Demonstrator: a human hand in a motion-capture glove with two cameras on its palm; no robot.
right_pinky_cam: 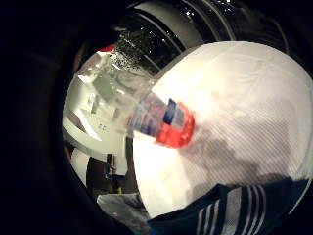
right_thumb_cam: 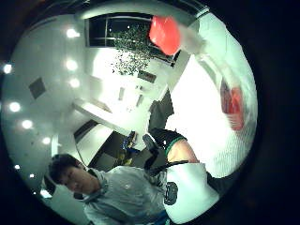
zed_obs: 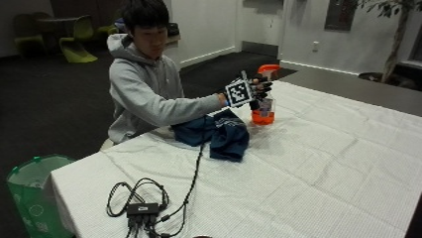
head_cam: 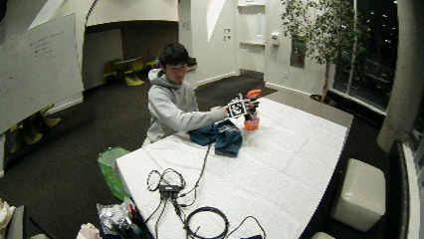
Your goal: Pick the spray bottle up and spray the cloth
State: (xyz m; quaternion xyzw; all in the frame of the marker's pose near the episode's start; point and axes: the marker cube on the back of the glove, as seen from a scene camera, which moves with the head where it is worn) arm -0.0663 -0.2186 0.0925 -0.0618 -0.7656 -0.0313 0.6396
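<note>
"Where is the spray bottle (zed_obs: 263, 101) now?"

"It is in my right hand (zed_obs: 254, 91). My gloved fingers are curled round its neck, under the orange top. It stands almost straight up, with its orange bottom low over the table (zed_obs: 342, 163), maybe just off it. I can't tell if it touches."

"Where is the cloth (zed_obs: 217, 133)?"

"The dark blue cloth lies in a heap near my edge of the table, just beside the bottle, on the side closer to me. My arm reaches over it."

"So what matters next?"

"I think the nozzle must turn toward the cloth and tip down a bit. I can't see which way it points."

"Anything in the way?"

"No. Black cables (zed_obs: 148, 206) lie well apart, near the table's end."
</note>
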